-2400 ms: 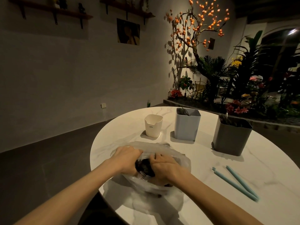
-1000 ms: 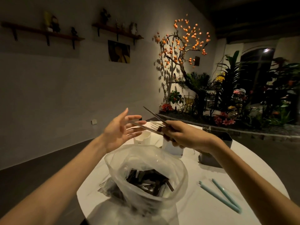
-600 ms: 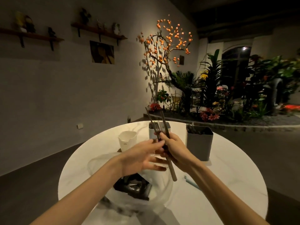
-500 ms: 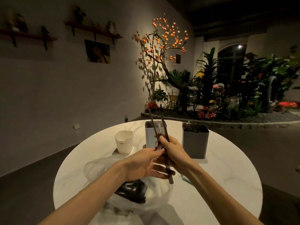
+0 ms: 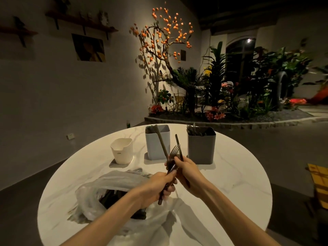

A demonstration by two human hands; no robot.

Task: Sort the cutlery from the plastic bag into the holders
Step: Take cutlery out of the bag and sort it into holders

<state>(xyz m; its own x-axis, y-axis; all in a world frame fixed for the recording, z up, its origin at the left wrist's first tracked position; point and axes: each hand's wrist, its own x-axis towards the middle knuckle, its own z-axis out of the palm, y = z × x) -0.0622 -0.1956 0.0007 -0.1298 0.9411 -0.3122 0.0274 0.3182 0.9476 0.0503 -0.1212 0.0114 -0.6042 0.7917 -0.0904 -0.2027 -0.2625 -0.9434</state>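
Over the round white table [image 5: 230,183], both hands hold a small bunch of dark-handled cutlery. My left hand [image 5: 156,187] grips a fork [image 5: 174,153] by its handle, tines up. My right hand [image 5: 186,170] holds two long chopsticks [image 5: 162,144] that point up and away. The clear plastic bag [image 5: 99,189] lies open at the near left with dark cutlery inside. At the back stand three holders: a small white holder [image 5: 122,150], a light blue holder [image 5: 157,142] and a dark grey holder [image 5: 201,145], the last two with cutlery in them.
A planted bed [image 5: 221,96] with an orange-fruited tree lies beyond the table. A yellow chair or cloth [image 5: 319,181] sits at the right edge. The floor around the table is dark.
The hands have drawn nearer and lower over the table. My left hand now closes round the fork's handle, separating it from the chopsticks in my right hand. The view has tilted down.
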